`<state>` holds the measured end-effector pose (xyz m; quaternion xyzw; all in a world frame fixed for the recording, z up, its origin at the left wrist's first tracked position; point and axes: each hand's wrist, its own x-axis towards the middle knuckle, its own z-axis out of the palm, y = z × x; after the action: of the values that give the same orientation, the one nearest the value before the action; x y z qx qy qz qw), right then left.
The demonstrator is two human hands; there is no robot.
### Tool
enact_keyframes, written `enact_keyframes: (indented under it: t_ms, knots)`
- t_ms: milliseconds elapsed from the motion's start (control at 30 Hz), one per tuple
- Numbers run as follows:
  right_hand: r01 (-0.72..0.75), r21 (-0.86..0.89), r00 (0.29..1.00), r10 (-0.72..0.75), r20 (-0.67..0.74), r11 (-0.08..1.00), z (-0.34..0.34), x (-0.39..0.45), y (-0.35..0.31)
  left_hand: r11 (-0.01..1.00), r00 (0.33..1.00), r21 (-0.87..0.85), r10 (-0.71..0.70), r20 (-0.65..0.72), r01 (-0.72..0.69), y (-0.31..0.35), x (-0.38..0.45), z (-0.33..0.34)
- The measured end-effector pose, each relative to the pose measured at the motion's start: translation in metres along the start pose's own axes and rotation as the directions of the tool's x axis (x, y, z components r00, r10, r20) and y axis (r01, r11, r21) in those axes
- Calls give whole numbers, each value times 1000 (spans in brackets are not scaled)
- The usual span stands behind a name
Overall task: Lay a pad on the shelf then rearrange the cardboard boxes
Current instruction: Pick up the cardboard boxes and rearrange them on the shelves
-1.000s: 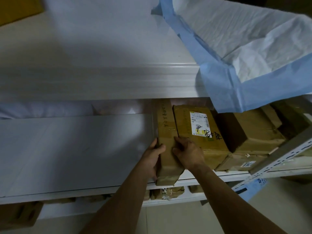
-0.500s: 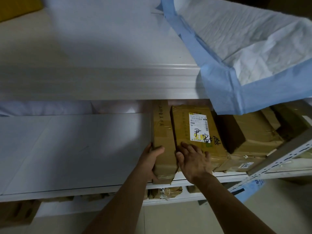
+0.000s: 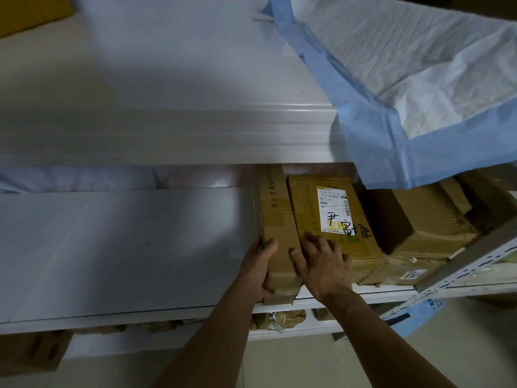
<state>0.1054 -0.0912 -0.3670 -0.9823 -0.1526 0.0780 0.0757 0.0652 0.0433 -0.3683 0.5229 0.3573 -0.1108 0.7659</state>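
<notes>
Shelving of white boards fills the view, its middle shelf bare on the left and stacked with cardboard boxes on the right. On the top board lies the pad, white with a blue border, one corner drooping over the front edge above the boxes. Among the boxes, the labelled box lies flat with a shipping label and handwriting on top, and just left of it, touching, stands the narrow box on its thin side, its long axis running from the shelf's front edge back into the depth. The left hand grips this narrow box at its near end, thumb on top and fingers round the left face. The right hand rests with fingers spread and straight over the seam, on the labelled box's near corner. Both hands are at the near end, so the narrow box would likely slide forward or leftward onto the bare shelf.
</notes>
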Motion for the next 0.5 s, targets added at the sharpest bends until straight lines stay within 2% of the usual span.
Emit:
enact_keyframes:
  t_ms: [133, 233, 367, 500]
  knots:
    - [-25, 6, 999, 25, 47, 1000, -7, 3, -2, 1000, 1000, 22, -8, 11, 8, 4, -3, 0]
    - [-50, 101, 995, 41, 86, 994, -17, 3, -6, 1000, 1000, 4, 4, -18, -4, 11, -18, 0]
    - [-2, 225, 994, 26, -106, 974, -38, -5, -23, 995, 991, 64, 85, -101, -78, 28, -44, -9]
    - [129, 415, 990, -94, -102, 901, -63, -23, -73, 967, 932, 171, 230, -281, -187, 46, -76, -39]
